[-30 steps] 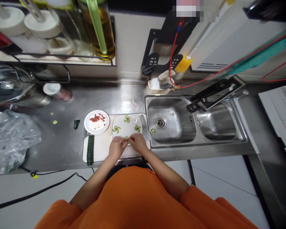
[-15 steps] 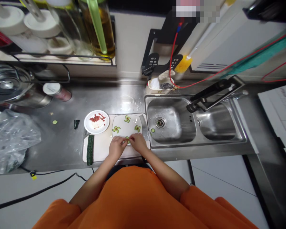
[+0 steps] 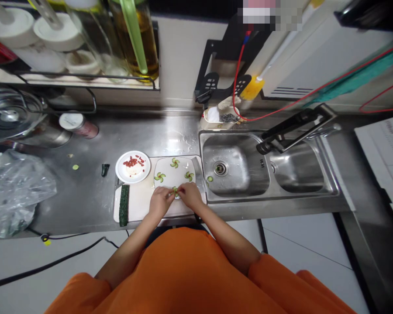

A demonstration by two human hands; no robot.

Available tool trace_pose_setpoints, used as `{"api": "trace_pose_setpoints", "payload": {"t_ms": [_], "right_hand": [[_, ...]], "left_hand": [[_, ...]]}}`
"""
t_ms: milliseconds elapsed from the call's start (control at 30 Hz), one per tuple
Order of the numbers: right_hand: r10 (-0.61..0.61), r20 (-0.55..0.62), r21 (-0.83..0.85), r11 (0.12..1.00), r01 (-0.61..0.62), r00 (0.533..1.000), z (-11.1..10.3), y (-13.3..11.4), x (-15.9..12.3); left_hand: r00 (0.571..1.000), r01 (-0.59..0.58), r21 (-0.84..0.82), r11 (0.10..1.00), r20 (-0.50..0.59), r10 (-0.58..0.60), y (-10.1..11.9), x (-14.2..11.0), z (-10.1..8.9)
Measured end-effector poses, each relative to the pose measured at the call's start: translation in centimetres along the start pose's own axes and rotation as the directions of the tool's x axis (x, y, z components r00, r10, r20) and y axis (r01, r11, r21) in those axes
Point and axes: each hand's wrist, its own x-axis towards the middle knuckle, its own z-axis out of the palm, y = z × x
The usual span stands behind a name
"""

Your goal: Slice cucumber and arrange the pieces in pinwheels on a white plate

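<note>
On a white square plate (image 3: 174, 174) lie pinwheel-shaped groups of green cucumber slices with red centres: one far (image 3: 174, 162), one left (image 3: 159, 177), one right (image 3: 189, 176). At the plate's near edge, another group of cucumber slices (image 3: 175, 191) is partly covered by my fingers. My left hand (image 3: 161, 201) pinches at its left side, my right hand (image 3: 190, 196) at its right side; both have curled fingers touching the slices. Beneath the plate is a white cutting board (image 3: 139, 205). A length of dark green cucumber (image 3: 124, 205) rests on the board's left end.
A round white plate (image 3: 120, 168) holds red dried berries (image 3: 131, 162). Cucumber end (image 3: 105, 169), can (image 3: 78, 125), plastic bag (image 3: 16, 192) and pot (image 3: 36, 126) stand left. To the right is a double sink (image 3: 236, 197) with a black faucet (image 3: 286, 131).
Almost nothing differs. Both hands stay at the plate's near edge, with only a very slight shift of the fingers around the cucumber slices.
</note>
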Motion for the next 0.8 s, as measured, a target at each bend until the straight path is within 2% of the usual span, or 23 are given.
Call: {"api": "trace_pose_setpoints", "payload": {"t_ms": [300,633,800], "right_hand": [[-0.026,-0.028,-0.010,1.000,0.025,0.999,0.1,0.2,-0.3],[0.028,0.012,-0.105,0.994,-0.027,1.000,-0.5,-0.4,-1.0],[0.008,0.008,-0.161,0.987,-0.007,1.000,-0.4,-0.5,-1.1]], "left_hand": [[1.000,-0.008,0.003,1.000,0.011,0.008,0.1,0.1,0.0],[1.000,-0.015,-0.003,1.000,0.010,0.015,0.1,0.1,-0.2],[1.000,-0.011,-0.002,1.000,0.005,0.011,0.1,0.1,-0.2]]}}
